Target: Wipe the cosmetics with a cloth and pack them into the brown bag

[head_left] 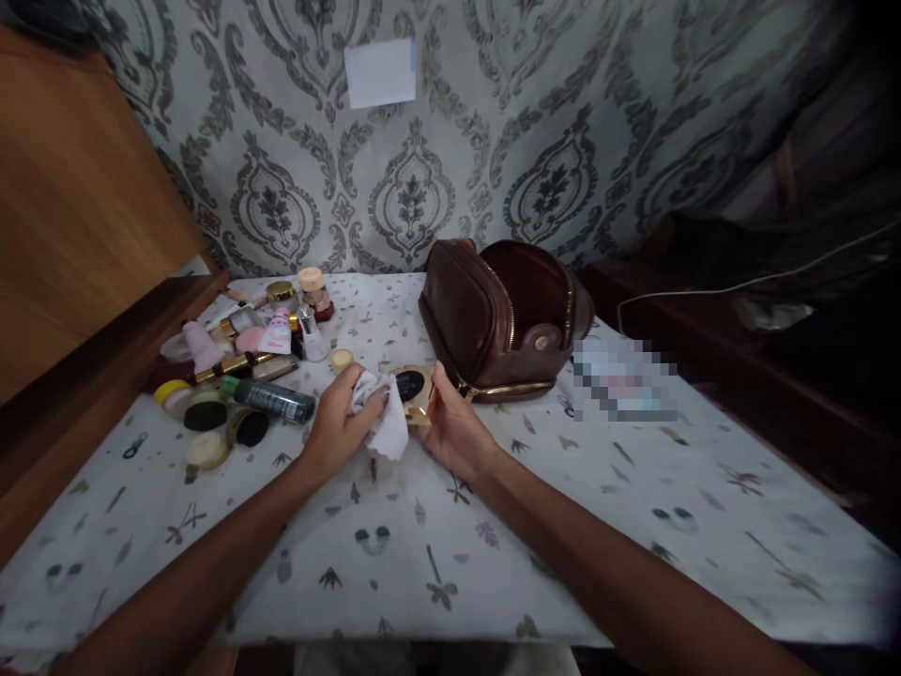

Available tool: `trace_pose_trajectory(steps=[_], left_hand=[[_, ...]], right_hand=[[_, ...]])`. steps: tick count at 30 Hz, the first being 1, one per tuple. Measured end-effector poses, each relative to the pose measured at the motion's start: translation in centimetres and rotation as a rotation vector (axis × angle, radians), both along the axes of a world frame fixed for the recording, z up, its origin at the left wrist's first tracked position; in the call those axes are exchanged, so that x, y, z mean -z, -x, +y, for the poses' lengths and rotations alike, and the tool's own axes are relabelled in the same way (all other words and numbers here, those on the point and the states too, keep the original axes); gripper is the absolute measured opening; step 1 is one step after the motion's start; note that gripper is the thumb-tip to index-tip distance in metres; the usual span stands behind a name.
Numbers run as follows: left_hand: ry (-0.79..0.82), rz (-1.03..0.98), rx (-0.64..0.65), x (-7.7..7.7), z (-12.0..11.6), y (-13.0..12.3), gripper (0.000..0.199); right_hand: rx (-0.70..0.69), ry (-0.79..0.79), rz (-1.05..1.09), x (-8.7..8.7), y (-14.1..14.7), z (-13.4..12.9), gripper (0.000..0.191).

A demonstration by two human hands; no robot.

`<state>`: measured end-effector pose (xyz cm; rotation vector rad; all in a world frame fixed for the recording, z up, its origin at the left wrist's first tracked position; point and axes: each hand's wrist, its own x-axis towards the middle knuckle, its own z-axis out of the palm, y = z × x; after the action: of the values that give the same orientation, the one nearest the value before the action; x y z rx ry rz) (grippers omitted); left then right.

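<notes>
My left hand is closed on a crumpled white cloth or tissue, which lies against the edge of a gold makeup compact. The compact has a dark oval on its face. My right hand grips the compact from the right side, thumb along its edge. Both hands are over the middle of the table. Just behind them stands a brown leather toiletry bag, its zipped top gaping. A small pale yellow round pot sits beyond my left hand.
At the left lie many cosmetics, among them a green bottle, a pink tube and several jars. A blurred-out flat item rests right of the bag. The patterned white cloth covers the table. A wooden panel rises at left.
</notes>
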<state>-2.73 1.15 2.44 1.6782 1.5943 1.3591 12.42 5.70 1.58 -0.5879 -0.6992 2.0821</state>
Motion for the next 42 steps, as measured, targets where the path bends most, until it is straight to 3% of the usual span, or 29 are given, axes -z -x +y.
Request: trace_pose_trajectory(steps=[4, 8, 13, 16, 20, 25, 28, 31, 36, 42], left_hand=[[0.105, -0.427, 0.005, 0.8, 0.8, 0.3, 0.027], [0.127, -0.783, 0.001, 1.0, 1.4, 0.0, 0.039], [0.124, -0.892, 0.008, 0.8, 1.5, -0.3, 0.039], [0.077, -0.737, -0.019, 0.9, 1.2, -0.2, 0.036], [0.004, -0.319, -0.010, 0.0, 0.1, -0.5, 0.023], [-0.069, -0.071, 0.019, -1.4, -1.3, -1.1, 0.015], [-0.113, 0.025, 0.057, -1.2, -1.6, -1.3, 0.014], [-0.128, 0.201, 0.112, -0.5, -1.6, -1.3, 0.010], [-0.142, 0.513, 0.077, 0.4, -1.1, -0.8, 0.013], [-0.210, 0.637, 0.142, 0.3, -1.2, -1.2, 0.016]], right_hand=[[-0.016, 0.047, 0.010, -0.4, -0.4, 0.1, 0.034], [-0.054, 0.058, 0.062, -0.4, -0.5, 0.0, 0.025], [-0.034, 0.066, 0.070, 1.2, -0.2, 0.4, 0.009], [-0.007, 0.074, 0.068, 2.2, 0.0, 0.4, 0.002], [-0.092, 0.066, 0.048, 1.7, 0.3, -0.3, 0.010], [-0.267, -0.046, 0.116, 0.2, 0.4, -1.4, 0.043], [-0.301, -0.075, 0.111, 0.2, 0.2, -1.8, 0.049], [-0.327, 0.004, 0.088, 0.4, -0.1, -1.9, 0.042], [-0.272, 0.120, 0.194, -0.3, -0.4, -1.4, 0.024], [-0.137, 0.263, 0.221, -1.2, -0.9, -0.3, 0.034]])
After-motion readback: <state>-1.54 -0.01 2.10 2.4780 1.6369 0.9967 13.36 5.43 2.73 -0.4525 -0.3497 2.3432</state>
